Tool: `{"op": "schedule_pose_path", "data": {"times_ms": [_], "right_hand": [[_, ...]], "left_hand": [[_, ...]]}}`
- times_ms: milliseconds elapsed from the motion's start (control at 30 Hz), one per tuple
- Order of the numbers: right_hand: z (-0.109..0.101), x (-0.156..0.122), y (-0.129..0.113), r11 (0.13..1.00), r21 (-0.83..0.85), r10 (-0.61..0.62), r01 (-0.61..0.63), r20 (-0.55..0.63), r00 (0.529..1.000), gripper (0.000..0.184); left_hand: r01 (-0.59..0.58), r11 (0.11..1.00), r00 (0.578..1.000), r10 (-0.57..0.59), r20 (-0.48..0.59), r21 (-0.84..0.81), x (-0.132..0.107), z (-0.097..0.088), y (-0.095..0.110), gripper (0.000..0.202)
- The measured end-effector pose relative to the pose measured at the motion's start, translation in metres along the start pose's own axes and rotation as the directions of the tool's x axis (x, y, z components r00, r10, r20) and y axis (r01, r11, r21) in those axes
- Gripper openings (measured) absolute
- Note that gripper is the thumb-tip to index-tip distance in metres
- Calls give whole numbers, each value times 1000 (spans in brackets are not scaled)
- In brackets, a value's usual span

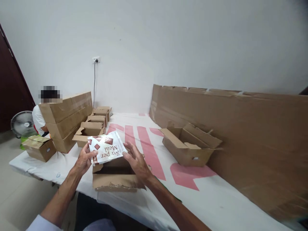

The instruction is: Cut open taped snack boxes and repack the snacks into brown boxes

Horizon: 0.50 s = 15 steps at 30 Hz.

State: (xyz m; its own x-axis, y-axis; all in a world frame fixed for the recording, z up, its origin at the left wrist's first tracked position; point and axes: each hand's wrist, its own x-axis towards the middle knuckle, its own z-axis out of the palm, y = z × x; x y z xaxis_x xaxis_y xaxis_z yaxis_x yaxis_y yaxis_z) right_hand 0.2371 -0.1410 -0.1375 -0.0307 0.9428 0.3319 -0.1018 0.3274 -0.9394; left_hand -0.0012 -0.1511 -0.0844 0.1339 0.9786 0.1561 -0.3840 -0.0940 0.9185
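Observation:
A white food pouch printed "Super Meal" is held up between my two hands, its lettering upside down to me. My left hand grips the pouch's left edge, thumb on the front. At the pouch's right edge, my right hand pinches it between thumb and fingers. Right below the pouch stands an open cardboard box with a torn front flap. Its inside is dark, and the pouch and my right hand hide part of it.
Another open box stands to the right, before a tall cardboard sheet. Open boxes line up at the back left beside stacked closed boxes. A small box sits at the table's left end. A person and a fan are beyond.

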Motion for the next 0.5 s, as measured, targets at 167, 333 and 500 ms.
{"op": "schedule_pose_path", "data": {"times_ms": [167,333,500], "right_hand": [[8,4,-5,953,196,239,-231,-19,971,68],[13,17,-15,919,327,209,-223,78,975,46],[2,49,-46,971,167,128,-171,242,962,44]], "left_hand": [[-23,1000,999,22,-24,-10,-1,4,-4,75],[-34,999,999,33,-14,-33,-2,3,-5,63],[100,994,987,-104,123,40,8,-7,10,49]]}}
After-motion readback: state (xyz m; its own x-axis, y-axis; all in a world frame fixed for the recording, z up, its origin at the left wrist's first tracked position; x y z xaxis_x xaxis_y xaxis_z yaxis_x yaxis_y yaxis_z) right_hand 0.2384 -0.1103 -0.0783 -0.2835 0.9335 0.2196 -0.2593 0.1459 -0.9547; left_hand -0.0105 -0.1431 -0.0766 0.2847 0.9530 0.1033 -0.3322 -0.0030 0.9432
